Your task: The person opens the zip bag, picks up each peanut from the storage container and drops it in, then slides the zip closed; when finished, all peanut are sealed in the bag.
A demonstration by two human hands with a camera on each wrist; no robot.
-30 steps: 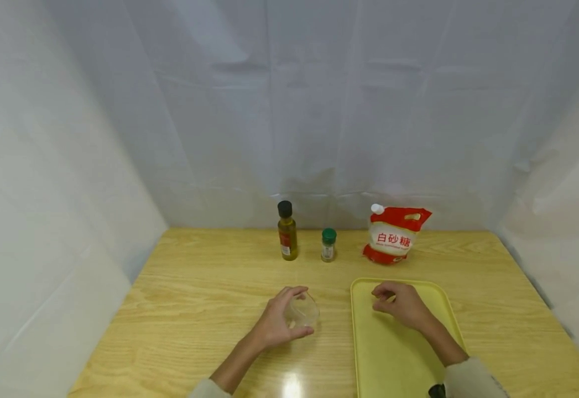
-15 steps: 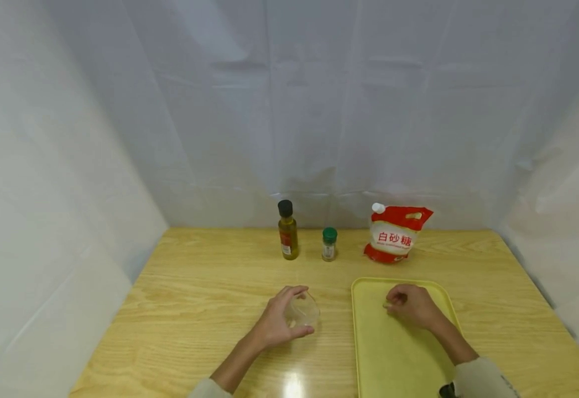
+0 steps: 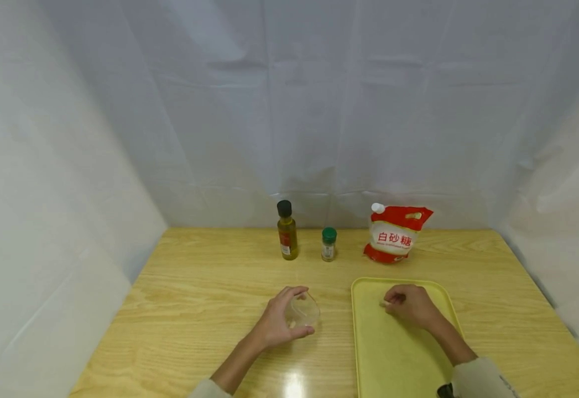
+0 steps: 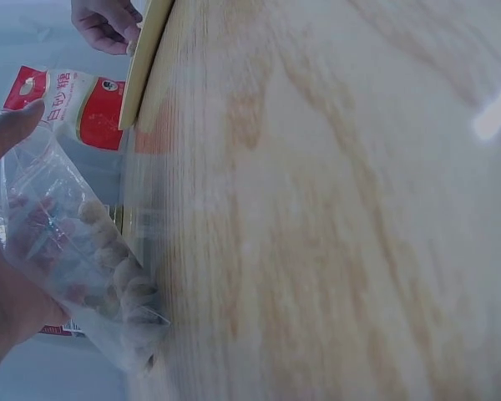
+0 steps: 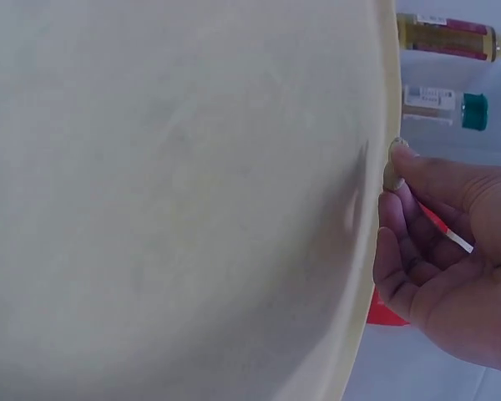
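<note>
In the head view my left hand grips a clear plastic bag over the wood table, thumb and fingers around it. Up close in the left wrist view, the bag stands with several pale brown, nut-like pieces along its bottom. My right hand is over the far part of the yellow tray. Between its thumb and fingertips it pinches a small oval tan nut; the other fingers are curled in. Whether the nut touches the tray is hard to tell.
Along the table's back stand an oil bottle with a black cap, a small green-capped spice jar and a red and white sugar bag. White sheeting encloses the back and sides.
My right hand has shifted slightly right over the tray, and the nut in its fingertips now shows. The left hand and the plastic bag have stayed put.
</note>
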